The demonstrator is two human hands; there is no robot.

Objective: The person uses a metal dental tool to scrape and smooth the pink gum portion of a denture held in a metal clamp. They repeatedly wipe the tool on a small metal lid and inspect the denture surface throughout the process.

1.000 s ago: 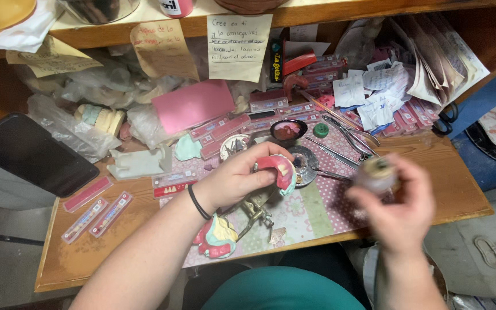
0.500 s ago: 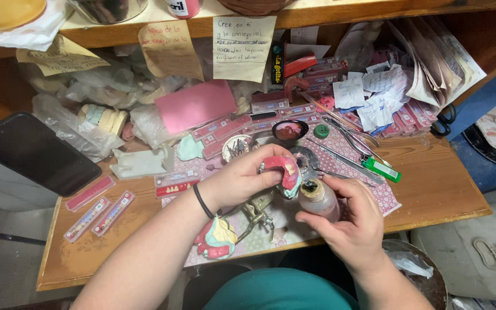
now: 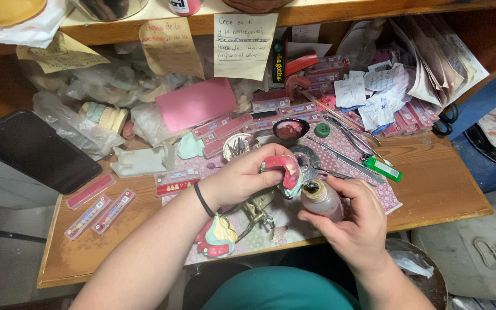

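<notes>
Hands, two in number, occupy the near centre of the wooden surface (image 3: 443, 189). Right hand (image 3: 354, 221): fingers closed around one small translucent bottle (image 3: 321, 199), held upright with its stained neck uppermost, just beside the item in the other hand. Left hand (image 3: 242, 178): fingers curled shut on one pink denture model (image 3: 283, 170), gripped from the left and raised above the patterned mat (image 3: 374, 189); one dark band sits on that wrist. Below the left wrist, one metal articulator (image 3: 256, 211) lies on the mat, with one pink-and-yellow dental cast (image 3: 216, 236) at the near edge. To the near left, three narrow tooth cards (image 3: 100, 206) lie on the bare wood, two side by side and one just above them. Right of the hands, one green lighter (image 3: 383, 168) rests near the mat's edge, touching a long metal tool. Farther back stand one small dark bowl (image 3: 290, 129), one green cap (image 3: 322, 130) and one round tin (image 3: 237, 146) holding small instruments. At the far left lies one black phone (image 3: 33, 150), screen dark. Behind it are clear bags, one pink sheet (image 3: 195, 104), and a heap of red tooth cards and paper slips, too many to count. Three handwritten notes (image 3: 243, 46) hang from the shelf edge at the rear.
</notes>
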